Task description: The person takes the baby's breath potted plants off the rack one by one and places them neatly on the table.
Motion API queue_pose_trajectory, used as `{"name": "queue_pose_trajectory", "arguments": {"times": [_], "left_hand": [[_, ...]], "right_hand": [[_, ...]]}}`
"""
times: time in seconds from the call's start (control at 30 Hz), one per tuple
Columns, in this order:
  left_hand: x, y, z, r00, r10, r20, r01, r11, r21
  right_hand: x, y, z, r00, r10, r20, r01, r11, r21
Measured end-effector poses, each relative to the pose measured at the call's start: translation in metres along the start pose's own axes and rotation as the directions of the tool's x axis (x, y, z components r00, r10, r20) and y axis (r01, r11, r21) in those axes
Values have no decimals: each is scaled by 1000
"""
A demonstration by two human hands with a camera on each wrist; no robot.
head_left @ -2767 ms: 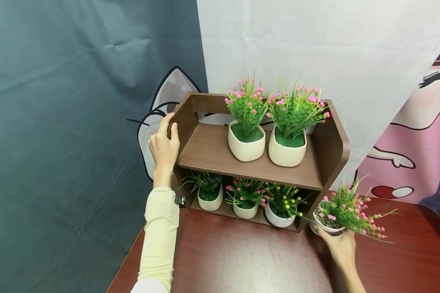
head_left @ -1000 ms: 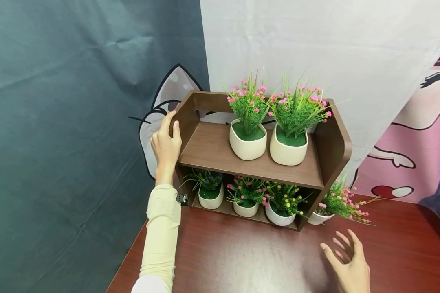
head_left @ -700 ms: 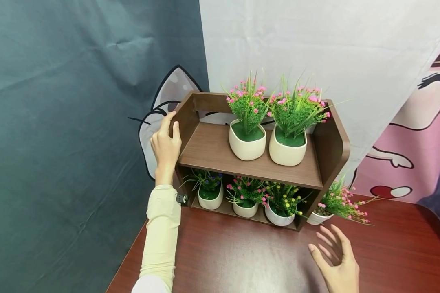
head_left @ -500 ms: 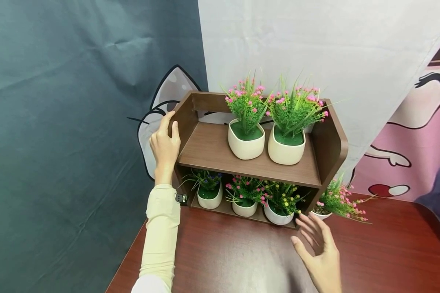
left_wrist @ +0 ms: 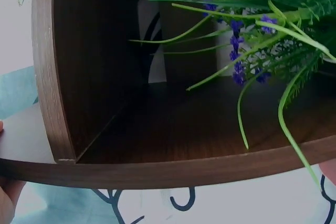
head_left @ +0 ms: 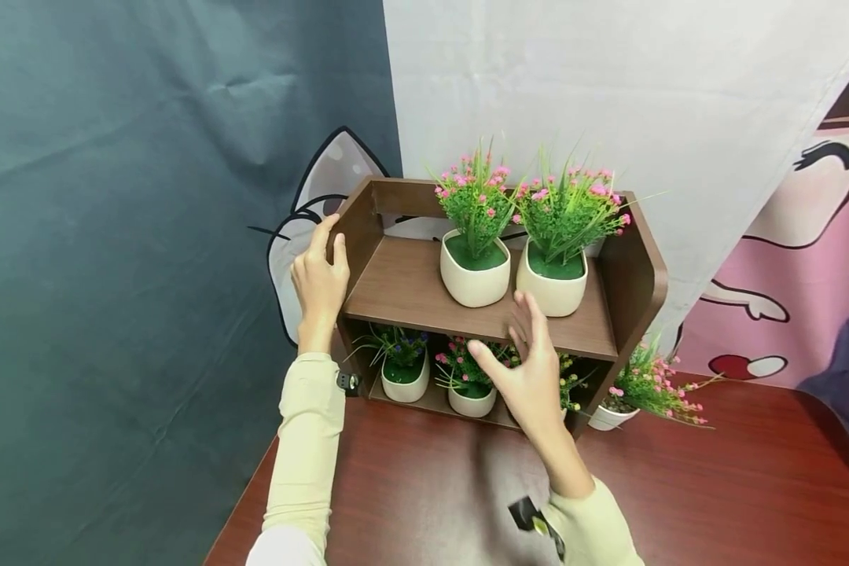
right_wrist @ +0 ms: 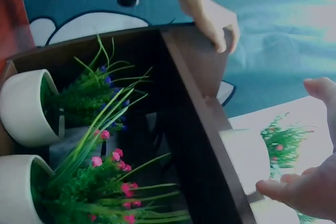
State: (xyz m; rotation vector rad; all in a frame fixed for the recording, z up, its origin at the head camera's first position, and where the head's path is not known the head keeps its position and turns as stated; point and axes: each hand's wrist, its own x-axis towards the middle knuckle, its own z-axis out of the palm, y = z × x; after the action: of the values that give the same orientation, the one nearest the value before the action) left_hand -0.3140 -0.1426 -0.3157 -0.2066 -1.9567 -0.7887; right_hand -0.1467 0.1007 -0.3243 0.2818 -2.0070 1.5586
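My left hand [head_left: 318,287] grips the top of the left side panel of a brown two-tier shelf [head_left: 396,275], thumb on the inner face. Two cream pots with pink flowers stand on the upper tier, a left pot [head_left: 474,284] and a right pot [head_left: 555,295]. My right hand [head_left: 534,377] reaches up before the shelf, thumb and fingers spread, fingertips close to the right pot and holding nothing. In the right wrist view its fingers [right_wrist: 294,192] show beside the upper pots.
Below stand pots with purple flowers [head_left: 405,387], pink flowers [head_left: 471,404] and yellow flowers [head_left: 571,384], the last partly hidden by my right hand. A white pot with pink flowers [head_left: 611,417] stands right of the shelf on the red-brown table [head_left: 410,487]. Curtains hang behind.
My right hand has let go of the pot beside the shelf, drawn back, then moved left and up to the upper tier's front. My left hand has stayed on the side panel.
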Motion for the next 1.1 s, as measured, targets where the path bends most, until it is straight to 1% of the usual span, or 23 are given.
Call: {"name": "queue_pose_trajectory", "arguments": {"times": [0.1,0.2,0.27,0.33,0.4,0.47,0.6,0.7,0.8,0.9,1.0,1.1], "left_hand": [[-1,0,1,1000,-5,-1,5,1000,4],[-2,1,1,1000,-8,-1,8,1000,-2],[-2,2,1,1000,-6,-4,6,1000,-2],[-1,3,2,1000,-6,-11,6,1000,-2],[-1,3,2,1000,-8,-19,8,1000,-1],[-1,3,2,1000,-8,-25,8,1000,1],[-2,1,4,999,-7,-32,7,1000,-7],[-3,0,3,1000,-10,-29,10,1000,-7],[-4,0,2,1000,-13,-19,13,1000,5],[-3,1,0,1000,-13,-11,13,1000,6],[-2,1,0,1000,-13,-15,13,1000,3],[-1,0,1,1000,-16,-25,17,1000,6]], "right_hand": [[16,2,11,999,39,-24,-41,997,-62],[27,9,16,998,65,-28,-67,996,-66],[34,18,17,997,77,-19,-78,996,-53],[41,28,19,996,87,-13,-88,994,-64],[47,37,21,995,97,-15,-98,991,-95],[52,45,23,994,103,-24,-105,983,-151],[57,49,29,994,101,-36,-107,957,-269],[55,50,33,995,91,-32,-96,940,-328],[49,49,38,997,72,-40,-82,941,-328],[46,47,43,996,58,-72,-78,945,-317],[51,49,50,993,63,-104,-92,947,-309],[62,55,57,989,87,-119,-123,931,-343]]}}
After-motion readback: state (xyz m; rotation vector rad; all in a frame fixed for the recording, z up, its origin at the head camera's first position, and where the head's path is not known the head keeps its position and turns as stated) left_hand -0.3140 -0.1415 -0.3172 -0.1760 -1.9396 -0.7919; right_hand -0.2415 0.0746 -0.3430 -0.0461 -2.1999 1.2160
